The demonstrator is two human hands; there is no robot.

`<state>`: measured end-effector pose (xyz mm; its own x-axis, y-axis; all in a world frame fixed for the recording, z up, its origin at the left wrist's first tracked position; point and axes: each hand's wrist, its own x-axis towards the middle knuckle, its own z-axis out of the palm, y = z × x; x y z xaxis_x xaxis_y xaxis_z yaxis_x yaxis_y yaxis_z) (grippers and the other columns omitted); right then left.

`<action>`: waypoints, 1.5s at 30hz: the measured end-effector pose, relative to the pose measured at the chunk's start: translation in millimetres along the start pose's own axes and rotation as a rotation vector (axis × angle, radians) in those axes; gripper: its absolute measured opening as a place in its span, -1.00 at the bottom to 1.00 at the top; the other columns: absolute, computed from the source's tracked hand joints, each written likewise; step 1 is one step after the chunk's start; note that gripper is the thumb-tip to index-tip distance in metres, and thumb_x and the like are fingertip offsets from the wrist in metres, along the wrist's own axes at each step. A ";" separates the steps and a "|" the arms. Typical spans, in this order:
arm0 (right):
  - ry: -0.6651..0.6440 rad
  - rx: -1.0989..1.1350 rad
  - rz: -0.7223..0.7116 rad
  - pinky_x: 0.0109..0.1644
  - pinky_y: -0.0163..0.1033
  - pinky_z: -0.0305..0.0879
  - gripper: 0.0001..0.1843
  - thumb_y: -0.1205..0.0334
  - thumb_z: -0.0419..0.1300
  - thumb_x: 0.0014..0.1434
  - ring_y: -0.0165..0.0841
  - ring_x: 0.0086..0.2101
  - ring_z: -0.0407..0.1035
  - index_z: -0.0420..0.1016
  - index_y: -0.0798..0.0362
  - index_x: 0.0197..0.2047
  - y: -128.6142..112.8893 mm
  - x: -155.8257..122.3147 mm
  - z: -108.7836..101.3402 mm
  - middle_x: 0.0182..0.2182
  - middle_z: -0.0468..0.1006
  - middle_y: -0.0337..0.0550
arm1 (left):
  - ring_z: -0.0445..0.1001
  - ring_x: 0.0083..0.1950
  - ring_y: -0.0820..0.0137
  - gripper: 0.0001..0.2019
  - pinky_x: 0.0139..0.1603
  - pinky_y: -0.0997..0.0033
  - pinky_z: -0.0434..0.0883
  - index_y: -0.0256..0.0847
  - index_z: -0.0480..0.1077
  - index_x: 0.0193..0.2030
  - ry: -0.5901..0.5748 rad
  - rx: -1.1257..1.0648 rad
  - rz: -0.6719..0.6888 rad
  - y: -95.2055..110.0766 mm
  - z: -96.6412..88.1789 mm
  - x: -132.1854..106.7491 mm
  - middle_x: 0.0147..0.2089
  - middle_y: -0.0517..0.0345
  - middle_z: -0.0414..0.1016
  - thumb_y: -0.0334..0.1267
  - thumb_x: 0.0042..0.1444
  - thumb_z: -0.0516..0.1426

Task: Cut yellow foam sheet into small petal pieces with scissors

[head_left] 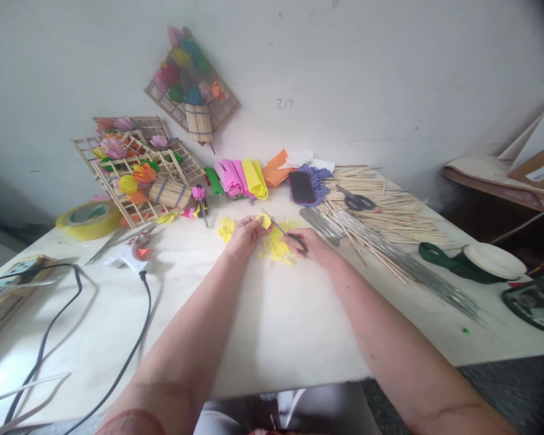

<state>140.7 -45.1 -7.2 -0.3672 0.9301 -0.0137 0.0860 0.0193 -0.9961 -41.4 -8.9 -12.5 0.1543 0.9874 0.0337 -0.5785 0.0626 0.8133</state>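
My left hand (pixel 248 234) pinches a small piece of yellow paper (pixel 265 220) over the middle of the table. In my right hand (pixel 310 243) are dark-handled scissors (pixel 294 237), their blades pointing up and left to the yellow piece. Whether the blades touch the paper I cannot tell. Beneath both hands lies a scatter of yellow paper scraps (pixel 278 249). A small heap of yellow pieces (pixel 226 228) rests just left of my left hand.
Rolled coloured paper (pixel 236 178), a phone (pixel 301 187), second scissors (pixel 357 199) and wooden sticks (pixel 390 211) lie behind. Metal wires (pixel 403 266) and green tape (pixel 471 266) are right. Left are a glue gun (pixel 129 257) with cord, yellow tape (pixel 88 220) and flower-filled stick frames (pixel 131 172).
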 end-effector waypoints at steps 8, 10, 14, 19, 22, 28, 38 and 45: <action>0.012 -0.010 0.014 -0.72 -0.42 -0.08 -0.66 0.01 0.30 -0.11 -0.59 -0.75 0.01 0.36 0.12 -0.50 -3.0 -1.0 -0.2 -0.75 0.19 -0.42 | 0.55 -0.27 0.28 -0.85 -0.19 0.32 0.48 -0.31 0.38 -0.46 0.002 0.012 -0.011 -0.4 0.0 0.8 -0.54 0.13 0.45 -0.33 -0.14 0.27; 0.018 -0.014 0.018 -0.72 -0.42 -0.08 -0.66 0.02 0.30 -0.12 -0.59 -0.75 0.02 0.36 0.12 -0.49 -3.1 -0.7 -0.5 -0.75 0.19 -0.41 | 0.55 -0.27 0.28 -0.83 -0.18 0.31 0.48 -0.32 0.37 -0.46 -0.007 0.023 -0.024 -0.6 0.4 0.8 -0.53 0.12 0.46 -0.32 -0.14 0.28; 0.020 -0.009 0.022 -0.72 -0.43 -0.08 -0.67 0.03 0.29 -0.10 -0.60 -0.75 0.03 0.35 0.12 -0.50 -2.5 0.1 -0.5 -0.75 0.20 -0.41 | 0.56 -0.28 0.28 -0.82 -0.16 0.31 0.48 -0.33 0.36 -0.48 -0.007 0.020 -0.027 -0.5 0.6 0.6 -0.54 0.12 0.45 -0.33 -0.16 0.29; 0.011 -0.010 0.022 -0.72 -0.43 -0.07 -0.69 0.05 0.30 -0.12 -0.60 -0.76 0.02 0.37 0.13 -0.47 -2.4 -0.3 -0.3 -0.75 0.20 -0.42 | 0.56 -0.30 0.29 -0.82 -0.22 0.36 0.49 -0.34 0.35 -0.51 0.014 -0.024 -0.020 0.6 1.0 0.0 -0.50 0.09 0.48 -0.35 -0.17 0.29; 0.002 0.000 0.020 -0.73 -0.42 -0.06 -0.69 0.05 0.30 -0.12 -0.59 -0.76 0.04 0.38 0.13 -0.46 -1.2 0.3 -1.3 -0.75 0.21 -0.42 | 0.56 -0.29 0.28 -0.83 -0.22 0.36 0.49 -0.35 0.36 -0.50 0.014 -0.027 -0.023 1.3 1.5 -0.3 -0.51 0.08 0.49 -0.36 -0.15 0.28; -0.008 0.034 0.021 -0.74 -0.41 -0.07 -0.70 0.06 0.29 -0.10 -0.58 -0.76 0.06 0.38 0.12 -0.47 2.0 2.6 -3.0 -0.75 0.24 -0.40 | 0.56 -0.25 0.27 -0.85 -0.17 0.33 0.49 -0.34 0.36 -0.48 -0.011 0.005 -0.039 2.0 2.2 -1.2 -0.45 0.03 0.53 -0.36 -0.11 0.27; -0.046 0.089 0.018 -0.73 -0.42 -0.05 -0.65 -0.03 0.23 -0.07 -0.57 -0.76 0.09 0.32 0.09 -0.52 1.8 3.3 -4.4 -0.74 0.26 -0.40 | 0.57 -0.27 0.27 -0.86 -0.16 0.32 0.50 -0.34 0.37 -0.46 -0.041 0.023 -0.073 0.7 1.2 -1.7 -0.48 0.04 0.52 -0.37 -0.11 0.27; -0.038 0.089 0.021 -0.74 -0.40 -0.10 -0.63 -0.04 0.23 -0.08 -0.57 -0.77 0.05 0.27 0.08 -0.57 -0.6 3.2 -3.6 -0.77 0.22 -0.39 | 0.57 -0.27 0.26 -0.85 -0.18 0.31 0.50 -0.34 0.36 -0.46 -0.041 0.017 -0.065 0.1 0.2 -1.3 -0.47 0.05 0.52 -0.37 -0.12 0.27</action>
<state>142.8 -40.8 -6.4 -0.4011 0.9153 -0.0367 0.0125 -0.0346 -0.9993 -41.5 -10.2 -12.4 0.2241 0.9746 0.0043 -0.5524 0.1234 0.8244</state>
